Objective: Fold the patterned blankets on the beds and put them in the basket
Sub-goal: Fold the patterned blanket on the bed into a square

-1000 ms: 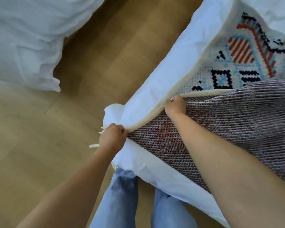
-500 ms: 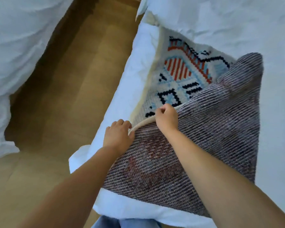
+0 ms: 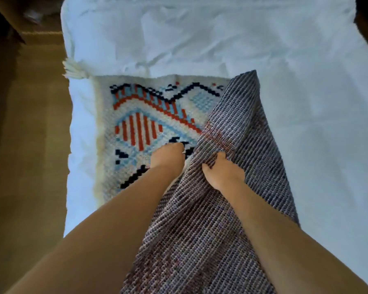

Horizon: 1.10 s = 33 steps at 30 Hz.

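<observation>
Dragged patterned blanket (image 3: 136, 124) further up the bed (image 3: 200, 39) than a second ago. Pinched tight by left grip (image 3: 168, 155) and right grip (image 3: 221, 172) alike. Probably puts first fold halfway done

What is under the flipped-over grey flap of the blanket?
The blanket, pattern up on the white sheet, runs under the flap. The rest of the pattern there is covered.

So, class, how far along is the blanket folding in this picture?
Done: one flap of the blanket is turned over, grey underside up, on the bed. In hand: the left grip and right grip hold that flap. Left: part of the patterned face shows, so the fold is unfinished, and no basket is in view.
</observation>
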Motion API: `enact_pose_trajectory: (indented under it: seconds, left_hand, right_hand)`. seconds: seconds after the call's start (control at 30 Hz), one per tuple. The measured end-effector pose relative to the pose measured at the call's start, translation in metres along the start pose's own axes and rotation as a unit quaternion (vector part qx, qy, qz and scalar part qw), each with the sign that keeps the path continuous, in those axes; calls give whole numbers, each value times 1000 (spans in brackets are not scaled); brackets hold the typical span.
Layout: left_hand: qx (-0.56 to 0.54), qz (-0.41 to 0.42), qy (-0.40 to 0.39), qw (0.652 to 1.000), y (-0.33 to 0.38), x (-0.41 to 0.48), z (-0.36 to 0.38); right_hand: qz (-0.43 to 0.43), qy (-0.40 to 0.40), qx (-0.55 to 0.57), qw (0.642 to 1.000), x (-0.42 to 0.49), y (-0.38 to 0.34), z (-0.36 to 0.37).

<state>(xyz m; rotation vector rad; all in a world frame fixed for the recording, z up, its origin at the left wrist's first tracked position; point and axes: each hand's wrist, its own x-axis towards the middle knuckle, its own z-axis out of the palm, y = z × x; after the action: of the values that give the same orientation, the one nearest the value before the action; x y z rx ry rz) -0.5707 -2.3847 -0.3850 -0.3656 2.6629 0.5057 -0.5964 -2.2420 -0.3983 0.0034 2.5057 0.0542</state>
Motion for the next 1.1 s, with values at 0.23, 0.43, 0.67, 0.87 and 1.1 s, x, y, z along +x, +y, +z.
enact_pose_trajectory:
  seconds: [0.23, 0.43, 0.67, 0.87, 1.1]
  left_hand:
    - [-19, 21, -21, 999, 49, 64, 13]
    - [-88, 36, -46, 994, 90, 86, 26]
    - [-257, 12, -62, 964, 98, 88, 32]
    - [-323, 45, 38, 945, 87, 73, 1]
    - [-322, -22, 201, 925, -5, 77, -85]
  right_hand:
    - [-3, 73, 85, 994, 28, 33, 14]
    - [-28, 160, 209, 964, 29, 53, 9]
    - [-43, 255, 298, 919, 30, 67, -7]
    - [-137, 356, 250, 890, 15, 35, -36]
    - [-218, 222, 256, 915, 0, -57, -49]
